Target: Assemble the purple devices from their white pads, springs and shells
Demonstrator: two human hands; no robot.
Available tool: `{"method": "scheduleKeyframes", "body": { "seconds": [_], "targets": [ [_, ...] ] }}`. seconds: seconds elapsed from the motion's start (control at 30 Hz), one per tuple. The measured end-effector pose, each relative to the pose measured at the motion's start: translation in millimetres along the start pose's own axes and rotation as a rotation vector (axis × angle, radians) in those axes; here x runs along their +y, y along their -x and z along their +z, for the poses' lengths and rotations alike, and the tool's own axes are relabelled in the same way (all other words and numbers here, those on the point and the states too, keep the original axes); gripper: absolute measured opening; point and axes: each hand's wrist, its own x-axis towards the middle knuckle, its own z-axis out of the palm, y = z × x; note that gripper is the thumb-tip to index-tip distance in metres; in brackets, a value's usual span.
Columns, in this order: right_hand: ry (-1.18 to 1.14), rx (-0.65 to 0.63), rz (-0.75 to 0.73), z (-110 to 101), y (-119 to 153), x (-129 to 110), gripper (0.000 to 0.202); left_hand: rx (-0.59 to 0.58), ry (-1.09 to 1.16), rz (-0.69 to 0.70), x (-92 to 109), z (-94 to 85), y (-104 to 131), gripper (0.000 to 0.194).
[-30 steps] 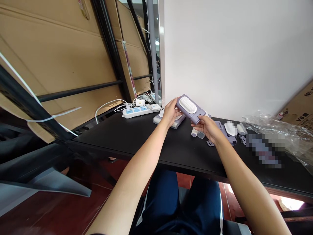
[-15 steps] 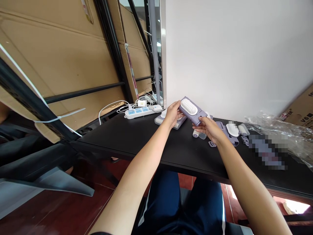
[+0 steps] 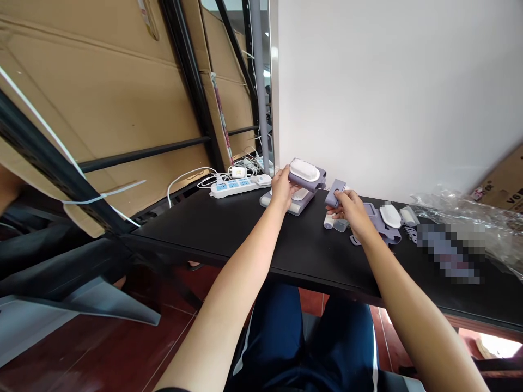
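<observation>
Right of the power strip (image 3: 231, 188), the left hand (image 3: 281, 189) clamps a white-topped purple housing (image 3: 304, 170), the right hand (image 3: 352, 211) a purple cap (image 3: 335, 195). Both likely light, rigid; grip side edges.

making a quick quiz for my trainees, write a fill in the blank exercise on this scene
1. The left hand holds a purple piece with a ____ oval part on it.
2. The smaller purple piece is held by the ____ hand.
3. The power strip lies on a ____ table.
4. The wrap at the far right is ____ plastic.

white; right; black; clear
</observation>
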Motion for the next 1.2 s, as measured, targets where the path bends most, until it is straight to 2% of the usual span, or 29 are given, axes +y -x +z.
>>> {"method": "scheduleKeyframes", "body": {
  "seconds": [0.07, 0.13, 0.3, 0.43, 0.6, 0.77, 0.93, 1.03, 1.2],
  "targets": [
    [-0.043, 0.009, 0.015, -2, -2, 1, 0.023, -0.122, -0.047, -0.047, -2, 1.0, 2, 0.030],
    [-0.115, 0.027, 0.029, -6, -5, 1, 0.022, -0.175, -0.072, -0.072, -3, 1.6, 3, 0.028],
    [-0.149, 0.045, 0.035, -9, -5, 0, 0.023, 0.009, 0.007, -0.055, 0, 1.6, 1, 0.019],
    [-0.065, -0.022, 0.060, -2, 0, 0, 0.022, -0.049, -0.018, -0.047, 0, 1.5, 0, 0.017],
    [-0.104, 0.129, 0.024, -6, -1, -2, 0.019, 0.074, 0.053, -0.042, 2, -1.6, -4, 0.015],
    [-0.139, 0.163, -0.017, -11, -4, -2, 0.022, 0.054, 0.040, -0.080, 3, -3.0, -7, 0.015],
    [-0.166, 0.329, -0.142, -17, -8, -2, 0.027, 0.214, 0.079, 0.007, 4, -10.5, -13, 0.020],
    [-0.122, 0.371, -0.182, -24, -13, -1, 0.028, 0.280, 0.102, 0.039, 5, -16.5, -19, 0.020],
    [-0.017, 0.390, -0.243, -32, -19, 3, 0.036, 0.251, 0.068, -0.003, 1, -17.4, -25, 0.023]
  ]
}}
